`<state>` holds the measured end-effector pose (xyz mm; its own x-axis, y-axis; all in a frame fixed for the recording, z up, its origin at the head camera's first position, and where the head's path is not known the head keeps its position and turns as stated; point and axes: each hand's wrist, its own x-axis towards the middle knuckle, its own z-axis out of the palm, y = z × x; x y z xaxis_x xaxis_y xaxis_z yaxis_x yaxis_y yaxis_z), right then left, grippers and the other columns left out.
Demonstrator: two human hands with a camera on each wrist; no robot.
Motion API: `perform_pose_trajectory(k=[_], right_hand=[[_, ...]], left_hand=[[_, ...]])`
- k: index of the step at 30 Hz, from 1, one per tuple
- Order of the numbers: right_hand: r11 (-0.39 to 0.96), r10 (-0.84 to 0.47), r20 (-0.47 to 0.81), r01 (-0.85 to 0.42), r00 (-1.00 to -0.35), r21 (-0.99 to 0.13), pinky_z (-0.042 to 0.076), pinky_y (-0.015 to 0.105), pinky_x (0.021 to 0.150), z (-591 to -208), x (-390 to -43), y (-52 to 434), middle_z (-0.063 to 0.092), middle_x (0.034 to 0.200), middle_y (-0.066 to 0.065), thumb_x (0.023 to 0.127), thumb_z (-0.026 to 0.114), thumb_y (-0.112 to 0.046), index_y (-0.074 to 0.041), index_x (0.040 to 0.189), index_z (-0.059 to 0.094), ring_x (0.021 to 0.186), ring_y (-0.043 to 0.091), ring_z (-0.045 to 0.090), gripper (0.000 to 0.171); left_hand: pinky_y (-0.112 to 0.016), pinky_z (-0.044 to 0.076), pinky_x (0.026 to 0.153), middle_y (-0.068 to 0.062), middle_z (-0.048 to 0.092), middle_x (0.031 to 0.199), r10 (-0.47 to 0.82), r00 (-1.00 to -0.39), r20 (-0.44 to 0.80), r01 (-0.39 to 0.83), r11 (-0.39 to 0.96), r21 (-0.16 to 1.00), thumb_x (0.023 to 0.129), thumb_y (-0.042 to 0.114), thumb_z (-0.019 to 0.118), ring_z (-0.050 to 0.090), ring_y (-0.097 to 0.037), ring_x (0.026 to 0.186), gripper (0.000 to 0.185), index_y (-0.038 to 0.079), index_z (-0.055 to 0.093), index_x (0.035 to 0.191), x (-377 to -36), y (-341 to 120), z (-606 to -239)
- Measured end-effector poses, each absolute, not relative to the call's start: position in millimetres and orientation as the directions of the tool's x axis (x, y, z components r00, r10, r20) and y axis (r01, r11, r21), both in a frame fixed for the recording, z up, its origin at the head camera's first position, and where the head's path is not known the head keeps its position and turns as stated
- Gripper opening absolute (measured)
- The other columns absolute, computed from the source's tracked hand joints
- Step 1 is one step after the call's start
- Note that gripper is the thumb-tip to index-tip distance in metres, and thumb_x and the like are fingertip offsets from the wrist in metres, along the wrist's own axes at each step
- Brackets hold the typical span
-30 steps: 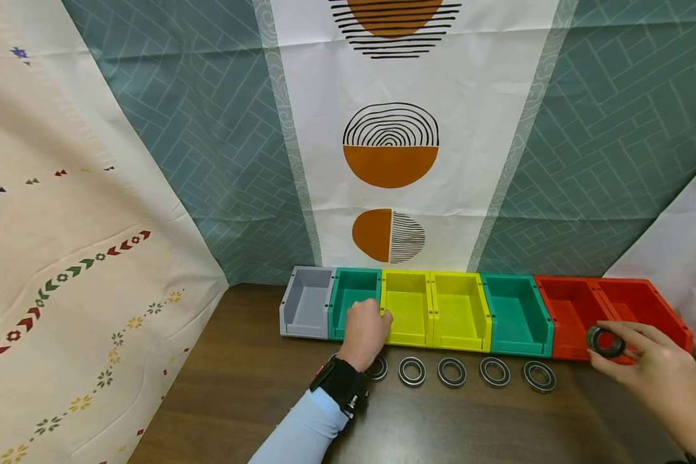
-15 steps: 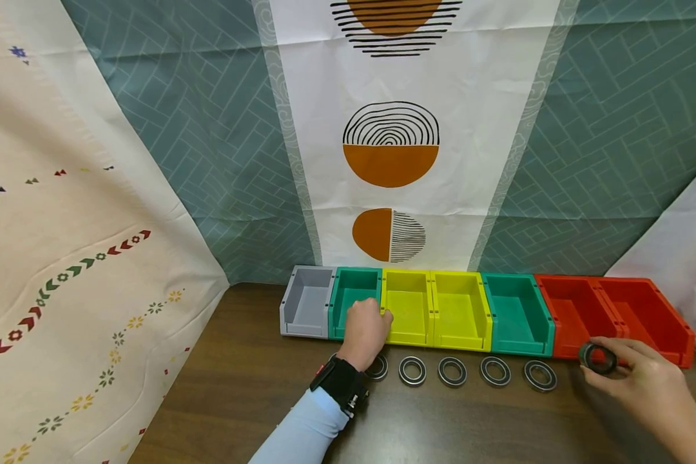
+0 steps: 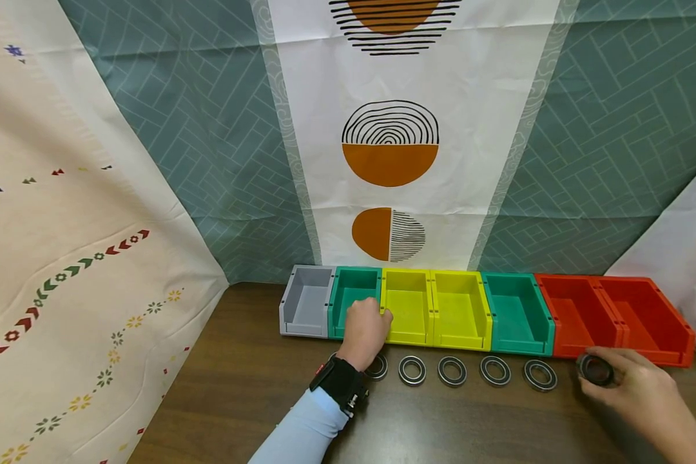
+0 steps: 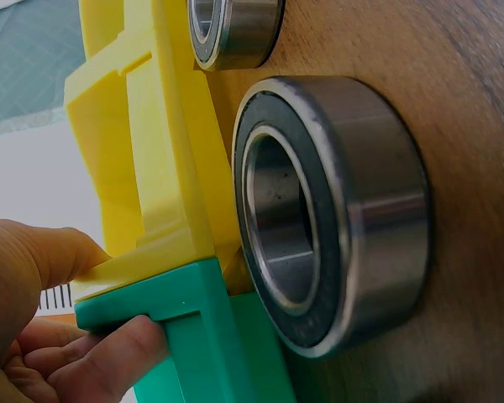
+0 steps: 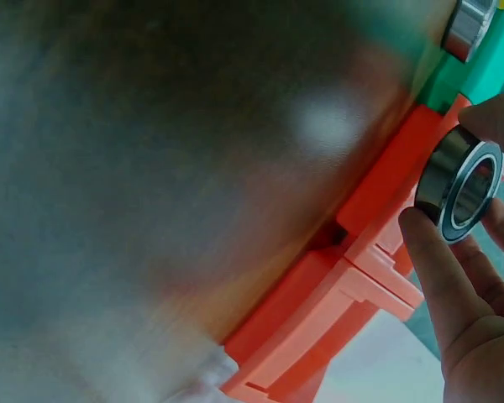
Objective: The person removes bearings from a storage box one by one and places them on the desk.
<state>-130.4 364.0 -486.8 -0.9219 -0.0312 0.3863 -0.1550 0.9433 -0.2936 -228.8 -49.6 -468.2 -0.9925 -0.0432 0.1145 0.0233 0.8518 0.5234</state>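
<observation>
A row of small bins runs along the back of the brown table point(image 3: 255, 399): grey point(image 3: 307, 303), green point(image 3: 354, 293), two yellow point(image 3: 435, 306), green point(image 3: 516, 316), two red point(image 3: 615, 316). Several steel bearing rings lie in a line in front of them point(image 3: 452, 372). My left hand point(image 3: 364, 332) grips the front wall where the green bin point(image 4: 210, 336) meets the yellow bin point(image 4: 143, 168), a ring point(image 4: 332, 210) lying just below it. My right hand point(image 3: 632, 386) pinches a bearing ring point(image 3: 595, 369) point(image 5: 464, 182) low in front of the red bins point(image 5: 353, 277).
Patterned cloth hangs behind the bins point(image 3: 390, 148) and drapes down at the left point(image 3: 64, 258) and right point(image 3: 684, 245). A black wrist strap point(image 3: 339, 381) sits on my left arm.
My right hand has brought its ring down from over the red bins to table level in front of them. The left hand has not moved.
</observation>
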Motion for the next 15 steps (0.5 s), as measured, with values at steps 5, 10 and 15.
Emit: perform_pose_trajectory(k=[5, 10, 15], right_hand=[[0.946, -0.052, 0.365, -0.163, -0.929, -0.280, 0.047, 0.060, 0.065, -493, -132, 365, 0.063, 0.088, 0.020, 0.051, 0.086, -0.024, -0.003, 0.098, 0.066, 0.076, 0.035, 0.059, 0.056], [0.951, -0.082, 0.360, -0.181, -0.929, -0.251, 0.046, 0.060, 0.065, -498, -133, 367, 0.064, 0.088, 0.021, 0.050, 0.087, -0.025, -0.004, 0.096, 0.067, 0.077, 0.038, 0.060, 0.055], [0.958, -0.064, 0.295, -0.142, -0.953, -0.251, 0.046, 0.060, 0.064, -499, -134, 368, 0.063, 0.088, 0.022, 0.051, 0.087, -0.028, -0.001, 0.098, 0.067, 0.076, 0.037, 0.059, 0.058]], left_hand=[[-0.023, 0.035, 0.039, 0.003, 0.040, 0.049, -0.044, -0.992, 0.118, 0.025, 0.852, 0.523, 0.088, 0.027, 0.060, 0.046, -0.012, 0.042, 0.027, 0.006, 0.064, 0.070, -229, -50, -469], [-0.023, 0.035, 0.039, 0.003, 0.039, 0.049, -0.049, -0.992, 0.117, 0.018, 0.855, 0.519, 0.088, 0.027, 0.060, 0.046, -0.012, 0.042, 0.028, 0.007, 0.063, 0.069, -229, -49, -468], [-0.023, 0.034, 0.039, 0.003, 0.038, 0.049, -0.050, -0.992, 0.118, 0.019, 0.855, 0.519, 0.087, 0.027, 0.061, 0.045, -0.013, 0.042, 0.029, 0.007, 0.063, 0.067, -228, -49, -468]])
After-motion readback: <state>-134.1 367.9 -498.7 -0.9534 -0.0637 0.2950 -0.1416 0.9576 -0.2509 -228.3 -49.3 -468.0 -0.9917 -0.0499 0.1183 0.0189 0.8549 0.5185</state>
